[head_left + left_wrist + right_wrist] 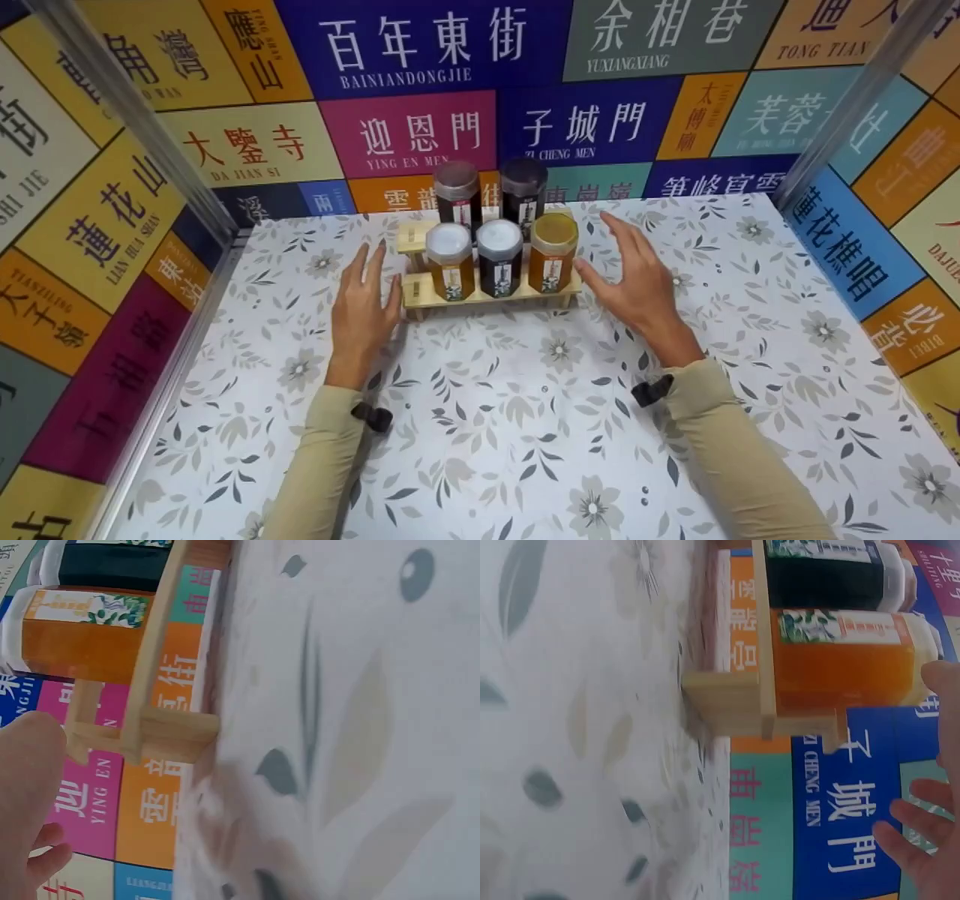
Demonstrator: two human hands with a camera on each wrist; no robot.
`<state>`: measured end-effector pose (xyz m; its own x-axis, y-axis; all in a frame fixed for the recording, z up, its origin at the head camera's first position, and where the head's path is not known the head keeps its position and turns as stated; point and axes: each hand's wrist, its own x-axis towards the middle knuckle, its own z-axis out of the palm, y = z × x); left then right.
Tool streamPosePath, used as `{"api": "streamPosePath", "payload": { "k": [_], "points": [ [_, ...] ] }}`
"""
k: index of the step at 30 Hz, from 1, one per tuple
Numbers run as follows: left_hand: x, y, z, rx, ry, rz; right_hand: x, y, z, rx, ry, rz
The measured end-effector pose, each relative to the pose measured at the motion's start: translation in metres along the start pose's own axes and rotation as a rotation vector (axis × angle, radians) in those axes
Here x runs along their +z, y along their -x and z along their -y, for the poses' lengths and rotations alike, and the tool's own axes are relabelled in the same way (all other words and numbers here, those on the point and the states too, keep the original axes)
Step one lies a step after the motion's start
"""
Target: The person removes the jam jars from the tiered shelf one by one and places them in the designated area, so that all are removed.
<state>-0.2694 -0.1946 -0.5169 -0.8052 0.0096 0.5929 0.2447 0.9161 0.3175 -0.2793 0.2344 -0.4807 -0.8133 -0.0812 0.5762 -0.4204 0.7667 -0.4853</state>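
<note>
A two-tier wooden stand [415, 294] holds several labelled jars. On its lower step are an amber jar [450, 264], a dark jar [499, 262] and a second amber jar [553, 255] with a yellowish top. Two dark jars, one on the left [457, 196] and one on the right [523, 191], stand on the step behind. My left hand [363, 307] is beside the stand's left end, fingers extended and holding nothing. At the opposite end my right hand [636, 279] has its fingers spread, the thumb close to the yellowish-topped jar. The right wrist view shows that amber jar [844, 667] upright on the step.
The stand sits toward the back of a table [480, 420] covered in a leaf-and-flower print. Panels with colourful place-name signs [409, 135] rise behind and on both sides. Metal posts, left [161, 127] and right [832, 112], mark the back corners.
</note>
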Motion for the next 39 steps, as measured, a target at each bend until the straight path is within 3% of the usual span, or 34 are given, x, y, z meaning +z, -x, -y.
{"api": "streamPosePath", "payload": {
  "k": [4, 9, 12, 19, 29, 39],
  "points": [
    [0.016, 0.001, -0.001, -0.075, 0.157, 0.035, 0.015, 0.002, 0.009, 0.023, -0.127, 0.029],
    [0.035, -0.005, -0.004, -0.248, 0.400, 0.064, 0.033, 0.002, 0.016, 0.061, -0.288, 0.060],
    [0.042, -0.009, -0.006, -0.327, 0.485, 0.070, 0.044, 0.000, 0.018, 0.079, -0.333, 0.080],
    [0.052, -0.007, -0.007, -0.359, 0.564, 0.066, 0.053, 0.003, 0.016, 0.129, -0.306, 0.069],
    [0.057, 0.001, -0.007, -0.485, 0.673, 0.079, 0.051, 0.008, 0.014, 0.192, -0.358, 0.009],
    [0.057, 0.002, -0.009, -0.507, 0.686, 0.085, 0.040, 0.006, -0.003, 0.194, -0.318, -0.063]
  ]
}}
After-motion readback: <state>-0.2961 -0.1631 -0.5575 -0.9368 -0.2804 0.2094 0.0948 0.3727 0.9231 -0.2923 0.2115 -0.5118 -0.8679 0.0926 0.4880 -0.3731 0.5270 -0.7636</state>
